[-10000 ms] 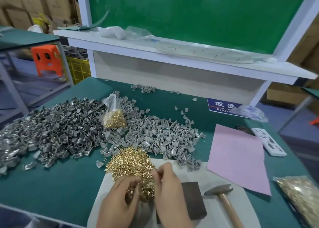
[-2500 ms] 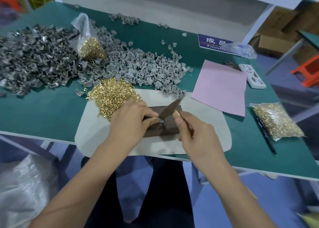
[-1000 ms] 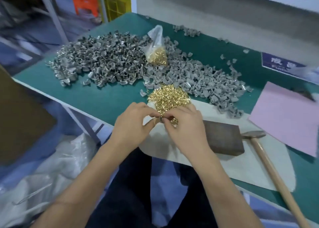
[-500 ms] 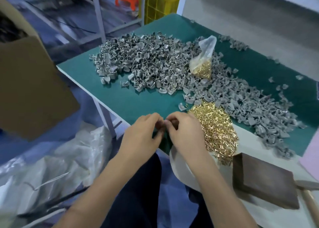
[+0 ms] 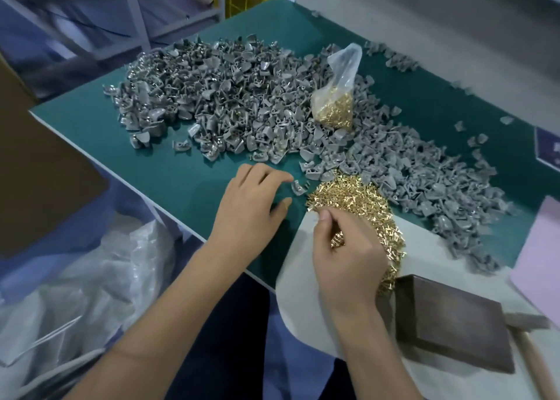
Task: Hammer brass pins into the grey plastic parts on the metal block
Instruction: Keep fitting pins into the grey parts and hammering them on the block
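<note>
My left hand (image 5: 251, 205) hovers over the green mat with fingers spread and relaxed. Its fingertips are just short of a single grey plastic part (image 5: 298, 187). My right hand (image 5: 345, 248) lies on the near edge of the loose brass pin pile (image 5: 357, 199), fingers curled, with a few pins showing between them. The dark metal block (image 5: 451, 321) sits bare on the white pad (image 5: 303, 278), right of my right hand. The hammer (image 5: 527, 322) lies beside the block's right side, mostly cut off by the frame.
Heaps of grey parts (image 5: 242, 102) cover the mat behind my hands and run rightwards (image 5: 424, 169). A clear bag of pins (image 5: 336, 102) stands among them. A pink sheet (image 5: 542, 248) lies at right. Cardboard (image 5: 36, 172) and plastic sheeting (image 5: 91, 278) sit beyond the table's left edge.
My hands were pinched together at the table edge; now they are apart. The left has gone out toward a loose grey part, the right onto the brass pile.
</note>
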Demonstrator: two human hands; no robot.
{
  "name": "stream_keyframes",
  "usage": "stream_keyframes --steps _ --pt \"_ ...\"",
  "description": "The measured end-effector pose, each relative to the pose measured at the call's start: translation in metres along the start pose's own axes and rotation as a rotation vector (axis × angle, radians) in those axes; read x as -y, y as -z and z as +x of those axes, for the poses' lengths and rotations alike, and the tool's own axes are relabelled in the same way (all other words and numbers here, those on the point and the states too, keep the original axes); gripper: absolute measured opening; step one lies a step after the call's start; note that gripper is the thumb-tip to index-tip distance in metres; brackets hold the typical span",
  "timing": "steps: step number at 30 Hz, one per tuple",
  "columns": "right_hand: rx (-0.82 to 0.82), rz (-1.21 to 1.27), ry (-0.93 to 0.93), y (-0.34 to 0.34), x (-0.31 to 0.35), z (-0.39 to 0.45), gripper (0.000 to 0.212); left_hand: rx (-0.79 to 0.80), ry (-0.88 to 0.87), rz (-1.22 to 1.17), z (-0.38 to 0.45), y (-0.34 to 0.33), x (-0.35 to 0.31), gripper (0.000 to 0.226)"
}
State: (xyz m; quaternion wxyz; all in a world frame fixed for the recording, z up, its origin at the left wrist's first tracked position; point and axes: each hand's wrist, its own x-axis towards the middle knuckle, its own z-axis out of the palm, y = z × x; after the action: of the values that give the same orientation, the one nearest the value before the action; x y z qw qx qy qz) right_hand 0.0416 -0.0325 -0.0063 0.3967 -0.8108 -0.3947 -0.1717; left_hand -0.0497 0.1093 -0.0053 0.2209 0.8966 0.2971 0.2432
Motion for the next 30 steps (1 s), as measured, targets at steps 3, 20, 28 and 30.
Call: stream_keyframes --steps 3,20,28,30 --pt "0.042 -0.008 0.010 -0.002 -0.002 0.000 0.019 0.029 -0.023 -0.006 0.014 -0.008 -0.004 0.035" --pt "0.050 -0.014 -0.042 -0.004 -0.005 0.002 0.021 0.126 -0.065 0.134 0.048 -0.017 -0.024 0.016" --pt "0.027 0.001 -0.054 -0.003 -0.006 0.000 0.019 0.215 -0.034 0.182 0.056 -0.025 -0.025 0.009" --pt "0.020 0.018 -0.059 -0.002 -0.006 -0.001 0.020 0.206 -0.058 0.200 0.050 -0.026 -0.022 0.017"
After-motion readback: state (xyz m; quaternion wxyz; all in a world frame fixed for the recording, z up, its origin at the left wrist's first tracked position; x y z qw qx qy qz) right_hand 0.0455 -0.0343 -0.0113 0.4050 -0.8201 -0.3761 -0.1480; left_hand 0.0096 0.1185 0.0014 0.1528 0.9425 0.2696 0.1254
